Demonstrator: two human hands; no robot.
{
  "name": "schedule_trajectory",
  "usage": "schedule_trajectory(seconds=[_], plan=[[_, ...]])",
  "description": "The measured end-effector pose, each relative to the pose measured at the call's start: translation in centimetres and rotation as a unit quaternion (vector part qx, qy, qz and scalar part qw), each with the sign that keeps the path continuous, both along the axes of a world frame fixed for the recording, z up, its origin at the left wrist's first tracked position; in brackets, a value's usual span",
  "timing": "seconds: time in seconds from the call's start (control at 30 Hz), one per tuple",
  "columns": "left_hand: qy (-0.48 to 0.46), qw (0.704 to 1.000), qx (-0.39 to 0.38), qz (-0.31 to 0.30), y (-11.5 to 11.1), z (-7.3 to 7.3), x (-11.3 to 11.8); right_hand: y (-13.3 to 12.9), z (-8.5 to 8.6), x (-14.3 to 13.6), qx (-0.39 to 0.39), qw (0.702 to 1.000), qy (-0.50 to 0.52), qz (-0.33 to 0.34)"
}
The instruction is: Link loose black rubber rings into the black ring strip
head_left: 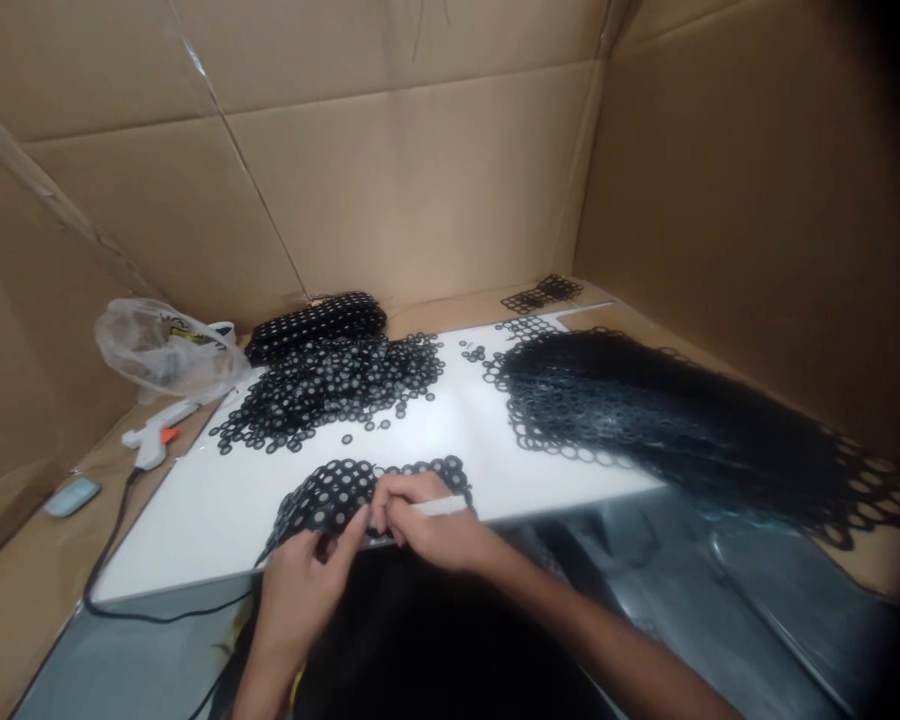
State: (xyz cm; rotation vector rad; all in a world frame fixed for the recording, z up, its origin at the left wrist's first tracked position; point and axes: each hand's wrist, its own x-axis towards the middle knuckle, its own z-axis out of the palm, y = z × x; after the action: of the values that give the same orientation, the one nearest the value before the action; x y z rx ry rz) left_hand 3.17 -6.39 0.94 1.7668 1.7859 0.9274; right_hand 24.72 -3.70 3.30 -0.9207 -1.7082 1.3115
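A black sheet dotted with light round spots [330, 490] lies at the near edge of the white board, partly covered by my hands. My left hand [304, 575] is closed on the edge of this sheet, thumb and fingers pressed together. Right beside it, my right hand [427, 525] is closed around a slim white pen-like tool [441, 505], whose rear end sticks out to the right. The tool's tip is hidden at the sheet's edge, so I cannot tell whether it touches.
Many loose black rings [330, 385] are heaped on the white board [187, 510], before a rolled dotted sheet [322, 320]. Black ring netting [607, 400] spreads rightward. A glue gun [150, 440], plastic bag [172, 345] and light-blue object [73, 497] lie left. Cardboard walls [420, 190] surround the board.
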Motion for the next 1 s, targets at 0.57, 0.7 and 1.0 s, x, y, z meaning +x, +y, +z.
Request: schedule_trajectory(seconds=[0.57, 0.7, 1.0], plan=[[-0.079, 0.983, -0.159, 0.039, -0.3, -0.4, 0.3, -0.1, 0.3, 1.4, -0.038, 0.998, -0.056, -0.016], [-0.103, 0.980, -0.162, 0.048, -0.7, -0.8, 0.1, -0.3, 0.3, 1.2, -0.042, 0.996, -0.075, -0.012], [-0.092, 0.986, -0.126, 0.049, -1.1, -0.8, 0.4, -0.5, 0.2, 1.2, -0.026, 0.996, -0.088, -0.007]])
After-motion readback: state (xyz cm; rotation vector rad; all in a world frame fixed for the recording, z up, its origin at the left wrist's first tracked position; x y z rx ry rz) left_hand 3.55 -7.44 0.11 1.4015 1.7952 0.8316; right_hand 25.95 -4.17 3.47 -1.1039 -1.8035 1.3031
